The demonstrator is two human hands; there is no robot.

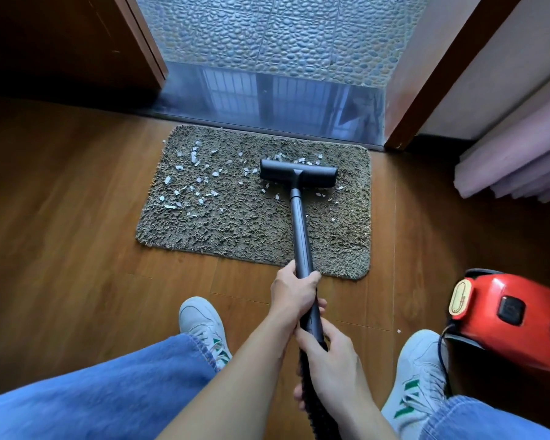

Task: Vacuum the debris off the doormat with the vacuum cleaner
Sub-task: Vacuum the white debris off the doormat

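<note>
— What lies on the wooden floor?
— A shaggy doormat at twelve o'clock, just beside the door sill.
— And nearer?
— A red vacuum cleaner at four o'clock, and white shoes at five and seven.

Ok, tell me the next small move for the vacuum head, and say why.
Probably slide the floor head left across the doormat. It sits on the mat's right half, while most of the white scraps lie to its left, with a few just behind it. The left hand and right hand both grip the wand, so a sideways sweep looks easy.
</note>
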